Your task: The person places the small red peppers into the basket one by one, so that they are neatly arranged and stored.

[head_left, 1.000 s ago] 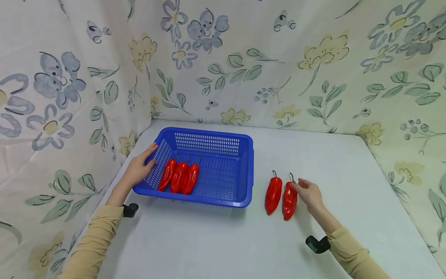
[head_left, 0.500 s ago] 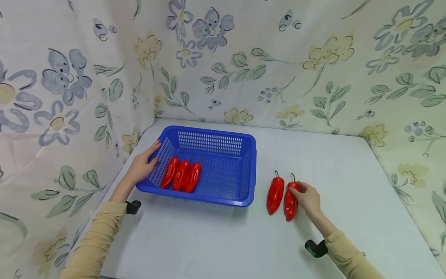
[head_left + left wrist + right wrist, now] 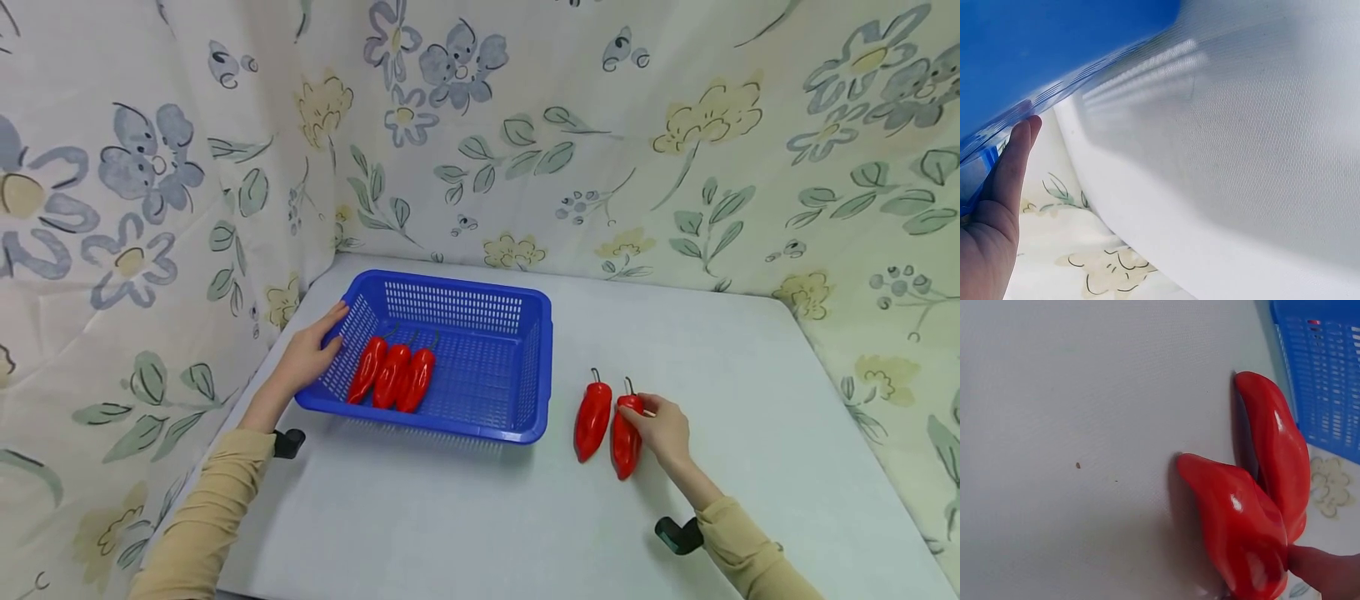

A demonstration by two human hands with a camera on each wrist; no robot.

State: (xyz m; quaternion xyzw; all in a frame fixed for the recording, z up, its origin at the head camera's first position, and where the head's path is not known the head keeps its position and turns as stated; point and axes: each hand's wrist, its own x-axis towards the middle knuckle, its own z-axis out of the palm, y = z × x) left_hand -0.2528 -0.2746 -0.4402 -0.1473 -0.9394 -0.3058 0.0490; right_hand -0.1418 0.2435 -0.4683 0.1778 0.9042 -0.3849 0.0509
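Observation:
A blue plastic basket (image 3: 480,432) with slotted walls stands on the table's left half. My left hand (image 3: 303,358) holds its left rim, thumb lapping over the edge; in the left wrist view that hand (image 3: 997,212) meets the blue wall. Inside the basket lie three red peppers (image 3: 392,375) in a row at the left. To the right of the basket, one red pepper (image 3: 592,421) lies on the table. Beside it is another red pepper (image 3: 625,446), whose stem end my right hand (image 3: 666,427) pinches between thumb and fingers. Part of that grip is outside the right wrist view.
A white table (image 3: 450,517) carries everything. Floral cloth (image 3: 525,167) hangs behind it and along both sides. Dark wrist cameras (image 3: 678,535) are strapped below both hands.
My right hand has closed its thumb and fingers on the right-hand pepper, which has shifted slightly toward me. The left hand stays on the basket. The head view has shifted a little.

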